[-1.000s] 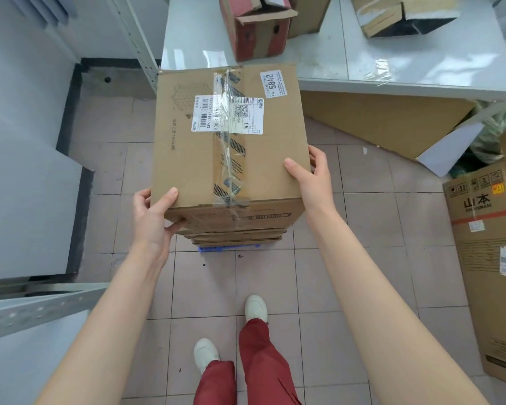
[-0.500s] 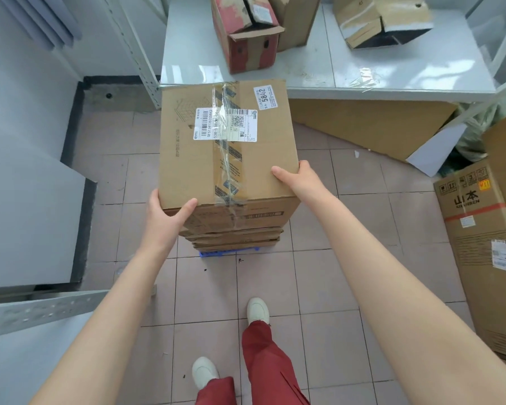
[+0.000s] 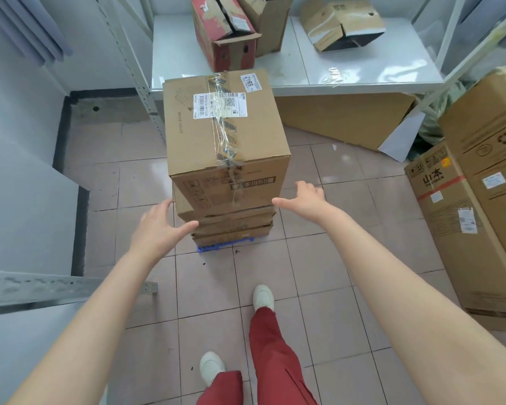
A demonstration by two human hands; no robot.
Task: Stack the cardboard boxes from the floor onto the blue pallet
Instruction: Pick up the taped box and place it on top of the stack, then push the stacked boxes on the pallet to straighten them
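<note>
Both the left hand [image 3: 158, 229] and right hand [image 3: 304, 200] hang open, off the top box [image 3: 222, 135]; mid-frame, it seems to overhang the blue pallet [image 3: 216, 247] and could topple.

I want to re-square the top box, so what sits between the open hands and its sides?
Nothing visible. The left hand and right hand flank the top box with only bare floor tiles behind the gaps.

Ahead of you the top box [image 3: 222, 133] sits on a stack of flatter boxes [image 3: 231, 226], which rests on the pallet [image 3: 214, 247]. Your left hand [image 3: 158, 229] and right hand [image 3: 304, 200] flank the stack, off it. Behind stands the bench [image 3: 362, 68]; tall boxes [image 3: 462, 229] stand to your right.
</note>
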